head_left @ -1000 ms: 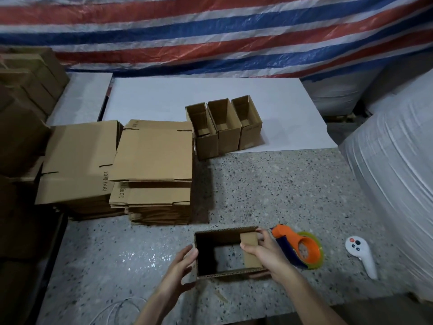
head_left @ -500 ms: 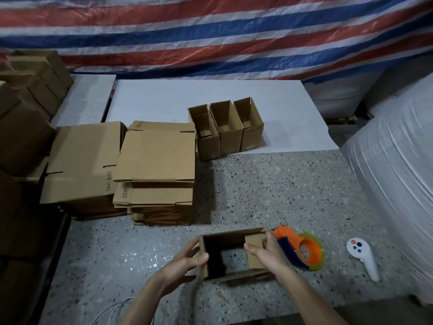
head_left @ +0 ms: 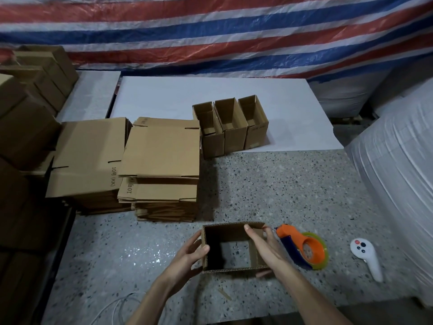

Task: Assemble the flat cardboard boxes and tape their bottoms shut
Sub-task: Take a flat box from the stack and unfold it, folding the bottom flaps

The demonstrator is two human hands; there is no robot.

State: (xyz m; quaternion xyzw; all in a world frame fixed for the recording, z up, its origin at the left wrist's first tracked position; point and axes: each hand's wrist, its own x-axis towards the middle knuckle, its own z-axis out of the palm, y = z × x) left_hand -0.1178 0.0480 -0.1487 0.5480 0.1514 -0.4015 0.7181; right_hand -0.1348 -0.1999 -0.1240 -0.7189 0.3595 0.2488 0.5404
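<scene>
Filling lower frame: grey speckled stone table (head_left: 281, 184); red-white-blue striped tarpaulin (head_left: 210, 31) above; left hand (head_left: 187, 254), right hand (head_left: 264, 249), fingers clasping brown cardboard box (head_left: 225, 234).

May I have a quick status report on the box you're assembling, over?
Left hand and right hand grip opposite walls of open brown cardboard box. Bottom open, untaped. Orange tape dispenser just right, nothing blocking.

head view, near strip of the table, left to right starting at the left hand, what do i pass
left hand → open box → tape dispenser → white controller
</scene>
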